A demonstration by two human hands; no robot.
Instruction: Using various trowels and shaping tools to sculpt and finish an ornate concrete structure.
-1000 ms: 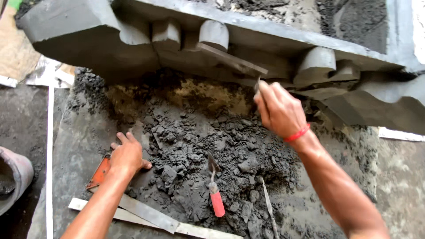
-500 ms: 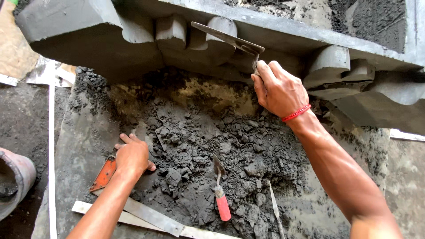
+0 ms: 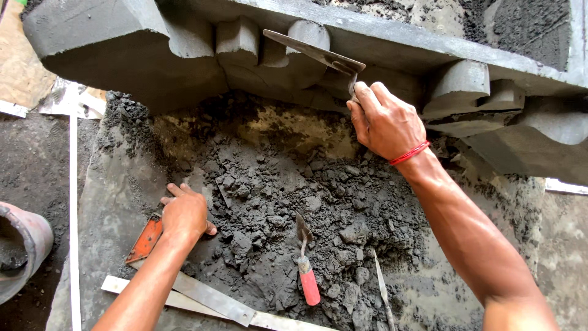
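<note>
My right hand [image 3: 386,121] grips the handle of a flat metal trowel [image 3: 312,51], its blade held against the rounded blocks of a grey cement moulding [image 3: 257,55] that runs across the top of the view. My left hand [image 3: 184,213] rests palm down on the ground at the edge of a pile of dark crumbly mortar [image 3: 294,202], fingers spread, beside an orange flat tool [image 3: 146,239]. It holds nothing.
A small red-handled trowel [image 3: 306,270] is stuck in the mortar pile, with a thin metal blade [image 3: 383,288] lying to its right. Metal straightedges [image 3: 208,298] lie at the near edge. A grey bucket [image 3: 21,245] stands at the left.
My right hand has lifted the trowel from below the moulding up onto the rounded blocks and to the left. The left hand has stayed on the ground.
</note>
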